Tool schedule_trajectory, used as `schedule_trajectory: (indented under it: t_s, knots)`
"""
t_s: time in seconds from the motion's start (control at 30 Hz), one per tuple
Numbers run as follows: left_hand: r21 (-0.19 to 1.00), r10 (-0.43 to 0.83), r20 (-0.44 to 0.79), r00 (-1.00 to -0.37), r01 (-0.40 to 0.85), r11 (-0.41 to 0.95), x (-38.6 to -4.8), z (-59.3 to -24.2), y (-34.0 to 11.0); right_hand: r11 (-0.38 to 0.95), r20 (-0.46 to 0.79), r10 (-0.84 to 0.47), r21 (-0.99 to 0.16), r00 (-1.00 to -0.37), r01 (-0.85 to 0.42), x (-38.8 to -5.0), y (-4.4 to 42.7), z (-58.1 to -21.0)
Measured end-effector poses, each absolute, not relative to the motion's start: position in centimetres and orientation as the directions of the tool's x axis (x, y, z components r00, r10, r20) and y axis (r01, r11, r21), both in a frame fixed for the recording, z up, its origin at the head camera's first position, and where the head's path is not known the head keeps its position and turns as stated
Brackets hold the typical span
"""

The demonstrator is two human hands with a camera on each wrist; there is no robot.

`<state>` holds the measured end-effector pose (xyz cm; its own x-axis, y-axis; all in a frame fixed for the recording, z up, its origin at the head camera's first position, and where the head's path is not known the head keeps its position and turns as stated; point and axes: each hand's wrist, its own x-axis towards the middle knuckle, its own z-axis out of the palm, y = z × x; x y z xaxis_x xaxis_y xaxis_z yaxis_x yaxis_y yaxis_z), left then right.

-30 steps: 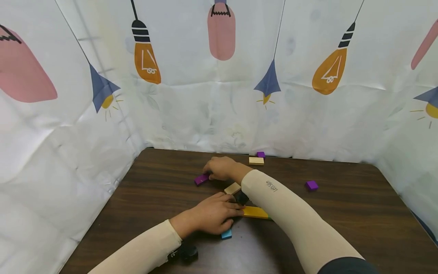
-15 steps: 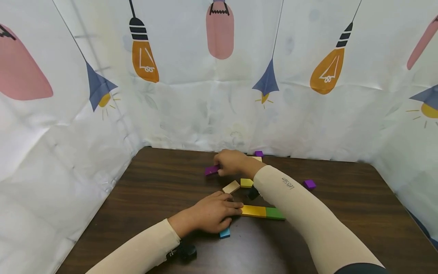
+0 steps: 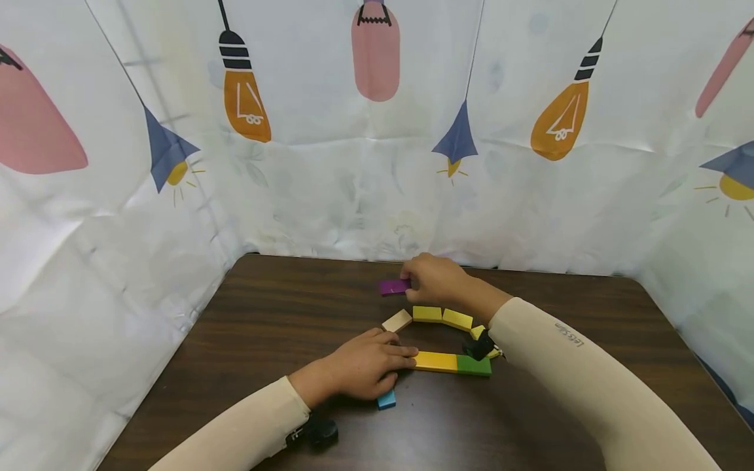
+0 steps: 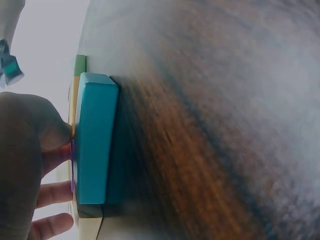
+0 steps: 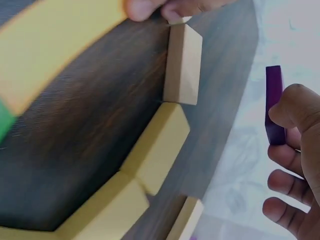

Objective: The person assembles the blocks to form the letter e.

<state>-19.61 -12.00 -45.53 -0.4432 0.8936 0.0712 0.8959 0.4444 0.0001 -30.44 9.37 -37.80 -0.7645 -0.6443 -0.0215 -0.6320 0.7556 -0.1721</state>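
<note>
My right hand [image 3: 438, 278] pinches a purple block [image 3: 391, 288] between thumb and forefinger, raised over the far part of the table; the right wrist view shows its other fingers loosely bent. My left hand [image 3: 368, 363] lies low at the centre, its fingers extended over the left end of an orange-yellow block [image 3: 436, 362], which meets a green block [image 3: 474, 366]. By the left thumb is a light-blue block [image 4: 95, 142], standing close against the row. Behind the left hand, a tan block [image 3: 397, 320] and yellow blocks [image 3: 427, 314] form a curve. Whatever lies beneath the left palm is hidden.
Dark wood-grain table [image 3: 283, 307] lies under everything, with a white printed curtain [image 3: 330, 196] along its far edge. A separate wooden block [image 5: 185, 220] lies outside the curve in the right wrist view. My right forearm covers part of the table's right side.
My right hand has moved rightward and slightly farther back with the purple block, uncovering more of the yellow curve. Its forearm now hides the purple block at right. My left hand has stayed put.
</note>
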Motion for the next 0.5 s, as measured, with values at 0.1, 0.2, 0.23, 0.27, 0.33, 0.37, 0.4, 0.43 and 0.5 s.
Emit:
schedule_trajectory:
  t_s: [0.1, 0.2, 0.23, 0.27, 0.33, 0.37, 0.4, 0.43, 0.5]
  knots:
    - [0.006, 0.892, 0.073, -0.445, 0.895, 0.446, -19.6, -45.6, -12.0, 0.757, -0.001, -0.634, -0.202, -0.773, -0.621, -29.5, 11.0, -37.9]
    - [0.021, 0.891, 0.073, -0.448, 0.894, 0.448, -19.6, -45.7, -11.9, 0.759, 0.02, -0.625, -0.221, -0.781, -0.613, -28.4, 12.6, -38.3]
    - [0.025, 0.89, 0.074, -0.45, 0.893, 0.449, -19.6, -45.7, -11.9, 0.76, 0.029, -0.622, -0.222, -0.783, -0.611, -27.9, 13.0, -38.4]
    - [0.03, 0.889, 0.073, -0.453, 0.892, 0.452, -19.6, -45.7, -11.9, 0.758, 0.036, -0.622, -0.225, -0.782, -0.613, -27.4, 13.5, -38.5]
    - [0.039, 0.887, 0.071, -0.456, 0.89, 0.455, -19.6, -45.7, -11.8, 0.756, 0.051, -0.621, -0.225, -0.782, -0.615, -26.4, 14.3, -38.6]
    - [0.041, 0.887, 0.071, -0.457, 0.889, 0.455, -19.6, -45.6, -11.8, 0.754, 0.059, -0.622, -0.225, -0.781, -0.617, -25.9, 14.7, -38.6]
    - [0.042, 0.887, 0.073, -0.457, 0.89, 0.455, -19.5, -45.5, -11.8, 0.753, 0.067, -0.621, -0.224, -0.781, -0.619, -25.3, 15.1, -38.6]
    - [0.044, 0.887, 0.075, -0.456, 0.89, 0.454, -19.5, -45.5, -11.8, 0.749, 0.076, -0.624, -0.223, -0.778, -0.623, -24.7, 15.4, -38.7]
    - [0.045, 0.888, 0.078, -0.453, 0.891, 0.451, -19.6, -45.4, -11.8, 0.741, 0.098, -0.63, -0.221, -0.77, -0.635, -23.6, 16.0, -38.8]
